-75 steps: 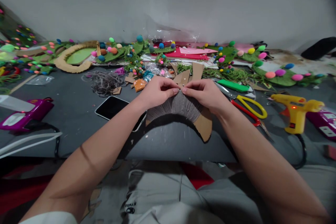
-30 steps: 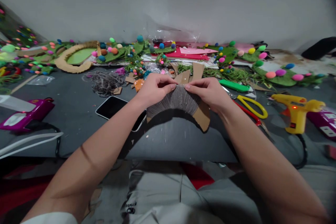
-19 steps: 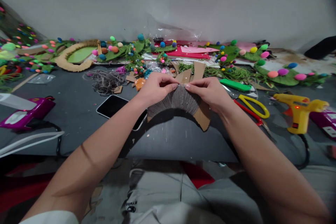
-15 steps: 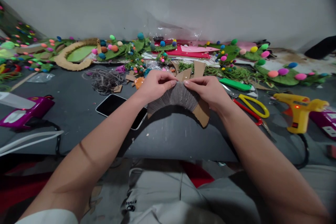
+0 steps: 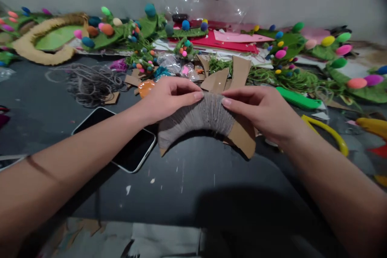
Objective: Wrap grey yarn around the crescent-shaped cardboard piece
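Observation:
A curved cardboard arc [image 5: 199, 115], wound for most of its length with grey yarn, is held up over the dark table. Its right end [image 5: 243, 139] is bare brown cardboard, and a small bare tip shows at the left. My left hand [image 5: 172, 98] pinches the top edge near the middle between thumb and fingers. On the same edge, a little to the right, my right hand [image 5: 261, 109] pinches with its thumb on the yarn. A loose pile of grey yarn [image 5: 89, 84] lies to the left, and cut cardboard pieces [image 5: 241, 70] lie just behind the arc.
A phone [image 5: 136, 153] lies partly under my left forearm. Right of my right hand are a green cutter [image 5: 298, 98], yellow-handled scissors [image 5: 332, 137] and part of a yellow glue gun [image 5: 373, 127]. Along the wall lie a tan C-shaped piece [image 5: 27, 44], red sheets [image 5: 208, 45] and green pieces with coloured balls.
The view has moved closer and tilted, so the arc and hands look larger and the table's back row sits higher. Both hands still pinch the arc's top edge, slightly farther apart in view.

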Demonstrator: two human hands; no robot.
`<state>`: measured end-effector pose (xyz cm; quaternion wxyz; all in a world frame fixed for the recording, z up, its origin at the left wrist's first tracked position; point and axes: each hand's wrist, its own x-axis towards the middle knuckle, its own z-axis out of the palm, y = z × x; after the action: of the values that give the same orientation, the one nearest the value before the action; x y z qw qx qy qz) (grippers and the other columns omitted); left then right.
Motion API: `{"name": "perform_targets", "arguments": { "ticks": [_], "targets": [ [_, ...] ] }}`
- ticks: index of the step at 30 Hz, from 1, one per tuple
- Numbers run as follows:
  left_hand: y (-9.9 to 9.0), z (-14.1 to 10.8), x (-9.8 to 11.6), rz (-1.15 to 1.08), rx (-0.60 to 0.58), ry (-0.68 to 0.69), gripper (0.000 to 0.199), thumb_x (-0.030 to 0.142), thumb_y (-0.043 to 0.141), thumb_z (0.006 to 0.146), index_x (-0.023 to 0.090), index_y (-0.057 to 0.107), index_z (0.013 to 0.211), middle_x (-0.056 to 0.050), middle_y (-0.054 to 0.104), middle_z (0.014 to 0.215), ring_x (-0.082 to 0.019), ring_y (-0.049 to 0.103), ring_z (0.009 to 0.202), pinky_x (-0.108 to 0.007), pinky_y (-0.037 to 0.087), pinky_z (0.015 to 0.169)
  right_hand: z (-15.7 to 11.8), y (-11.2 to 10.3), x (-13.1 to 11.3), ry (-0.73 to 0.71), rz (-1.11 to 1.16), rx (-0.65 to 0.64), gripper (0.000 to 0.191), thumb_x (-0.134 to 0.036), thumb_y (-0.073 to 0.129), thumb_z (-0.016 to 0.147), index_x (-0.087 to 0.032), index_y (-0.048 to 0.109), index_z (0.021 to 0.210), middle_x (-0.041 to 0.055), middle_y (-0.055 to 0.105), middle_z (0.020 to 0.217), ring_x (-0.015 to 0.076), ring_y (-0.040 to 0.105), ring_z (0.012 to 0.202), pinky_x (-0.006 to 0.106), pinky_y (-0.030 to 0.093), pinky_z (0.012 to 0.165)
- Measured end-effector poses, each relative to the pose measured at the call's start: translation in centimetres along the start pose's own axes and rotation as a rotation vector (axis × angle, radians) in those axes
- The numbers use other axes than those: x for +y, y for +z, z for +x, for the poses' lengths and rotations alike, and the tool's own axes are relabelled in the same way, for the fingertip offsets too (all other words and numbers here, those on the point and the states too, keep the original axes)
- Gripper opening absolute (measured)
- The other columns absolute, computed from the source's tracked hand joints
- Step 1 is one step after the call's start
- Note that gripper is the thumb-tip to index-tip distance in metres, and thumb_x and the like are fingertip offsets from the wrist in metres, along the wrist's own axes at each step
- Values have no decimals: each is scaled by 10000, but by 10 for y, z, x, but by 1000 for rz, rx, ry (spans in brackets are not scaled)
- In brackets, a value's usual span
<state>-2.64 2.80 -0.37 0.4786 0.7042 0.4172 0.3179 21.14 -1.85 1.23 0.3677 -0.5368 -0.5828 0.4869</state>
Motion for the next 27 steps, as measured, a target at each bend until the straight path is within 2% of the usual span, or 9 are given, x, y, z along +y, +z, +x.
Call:
{"name": "perform_targets", "arguments": {
  "ticks": [4, 7, 10, 14, 22, 27],
  "targets": [
    [1, -2, 2, -9, 22, -10, 207, 350, 747, 851, 151, 774, 902, -27, 731, 794, -114, 619, 673, -215, 466, 600, -2, -4, 6, -8, -72, 38, 246, -456, 766, 855, -296, 826, 1032, 24, 802, 976, 224, 739, 886, 317, 584, 714],
    [2, 1, 1, -10, 1, -6, 180, 334, 748, 853, 159, 775, 888, -15, 716, 752, -105, 610, 641, -202, 459, 565, -1, -9, 7, 25, -122, 41, 267, -493, 745, 868, -287, 827, 1019, 30, 804, 933, 227, 740, 828, 309, 579, 651],
    [2, 1, 2, 3, -3, 7, 167, 327, 755, 852, 168, 776, 900, -13, 725, 757, -109, 629, 644, -200, 477, 560, -1, -9, 4, 36, -157, 27, 219, -464, 790, 833, -277, 830, 939, 21, 795, 851, 214, 736, 772, 287, 574, 621],
    [2, -1, 2, 14, -24, 36, 139, 306, 763, 853, 176, 778, 900, -15, 743, 751, -116, 649, 634, -204, 490, 547, -1, -1, 0, 19, -157, 31, 158, -419, 829, 802, -276, 827, 868, 5, 789, 823, 197, 739, 770, 265, 586, 654],
    [2, -1, 3, 9, -24, 69, 112, 290, 786, 840, 181, 790, 865, -7, 771, 766, -102, 662, 639, -184, 511, 554, -2, 3, 0, 39, -108, 26, 109, -391, 808, 826, -283, 817, 834, 11, 785, 820, 196, 725, 746, 272, 574, 640],
    [3, 0, 3, 3, -48, 65, 98, 276, 775, 840, 181, 792, 856, -12, 774, 755, -116, 669, 626, -193, 507, 533, 1, 8, -2, 51, -105, 17, 84, -349, 825, 811, -267, 818, 830, -6, 775, 790, 161, 692, 706, 233, 535, 608]
  ]
}}
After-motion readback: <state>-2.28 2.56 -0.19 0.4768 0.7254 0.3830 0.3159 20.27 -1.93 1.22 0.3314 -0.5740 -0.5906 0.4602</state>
